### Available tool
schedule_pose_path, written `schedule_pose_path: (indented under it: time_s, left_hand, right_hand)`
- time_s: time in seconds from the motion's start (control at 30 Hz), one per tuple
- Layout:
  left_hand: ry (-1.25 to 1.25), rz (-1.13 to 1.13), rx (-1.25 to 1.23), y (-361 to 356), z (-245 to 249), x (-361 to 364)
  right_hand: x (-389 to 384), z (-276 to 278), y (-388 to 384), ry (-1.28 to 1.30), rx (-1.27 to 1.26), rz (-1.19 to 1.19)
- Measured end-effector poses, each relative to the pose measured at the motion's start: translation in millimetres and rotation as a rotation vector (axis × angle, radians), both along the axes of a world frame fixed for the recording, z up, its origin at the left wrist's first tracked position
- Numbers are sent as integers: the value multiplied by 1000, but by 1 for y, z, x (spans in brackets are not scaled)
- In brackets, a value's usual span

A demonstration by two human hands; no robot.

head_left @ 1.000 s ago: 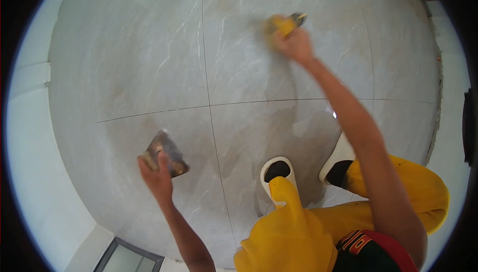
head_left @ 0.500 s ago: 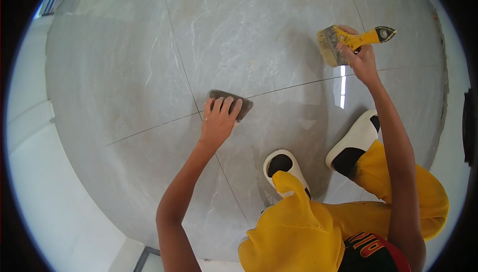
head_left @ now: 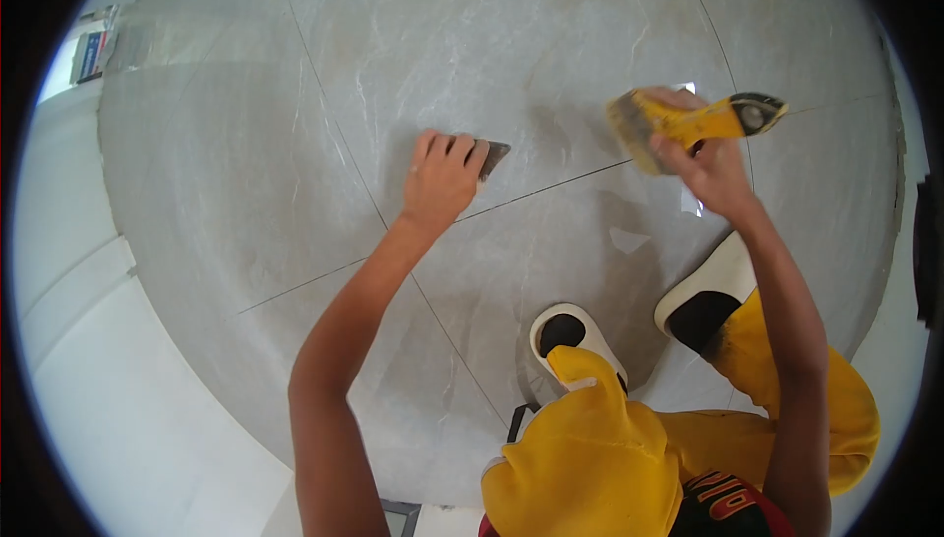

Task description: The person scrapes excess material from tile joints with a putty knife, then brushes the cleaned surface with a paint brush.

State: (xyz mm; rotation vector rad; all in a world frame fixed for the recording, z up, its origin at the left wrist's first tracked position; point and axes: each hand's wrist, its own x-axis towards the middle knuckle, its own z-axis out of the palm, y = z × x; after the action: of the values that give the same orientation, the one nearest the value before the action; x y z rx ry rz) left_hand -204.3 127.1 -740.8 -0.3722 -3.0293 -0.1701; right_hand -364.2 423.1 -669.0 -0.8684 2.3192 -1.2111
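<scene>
My left hand (head_left: 441,181) is closed on a flat, dark scraper (head_left: 497,157), whose pointed corner sticks out to the right of the fingers. The rest of it is hidden under the hand, which is over the grey tiled floor (head_left: 551,35) just beyond a thin joint line. To the right, my right hand (head_left: 710,171) grips a wide paintbrush (head_left: 710,124) by its yellow handle. The brush's pale bristles point left and overlap the end of the joint line in this view. Motion blurs the brush and fingers slightly.
My feet in white slip-on shoes (head_left: 602,335) and yellow trousers (head_left: 580,448) are close in front. A white wall (head_left: 128,389) borders the floor at left. A blue-and-white item (head_left: 91,55) is at the far left, and a dark-framed object (head_left: 401,517) at the bottom.
My left hand has moved farther away from me with the scraper, which now shows less beyond the fingers. My right hand has brought the brush nearer and slightly left. The view has shifted a little.
</scene>
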Motion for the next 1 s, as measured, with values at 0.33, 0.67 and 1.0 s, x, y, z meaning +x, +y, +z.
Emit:
schedule_pose_path:
  time_s: [0.33, 0.67, 1.0]
  left_hand:
    - [-306, 1000, 1190, 55, 65, 115]
    - [-113, 797, 1881, 123, 58, 85]
    - [-71, 362, 1717, 139, 147, 42]
  right_hand:
    - [-43, -43, 81, -81, 720, 110]
    - [106, 16, -90, -395, 276, 500]
    - [25, 141, -114, -478, 649, 246]
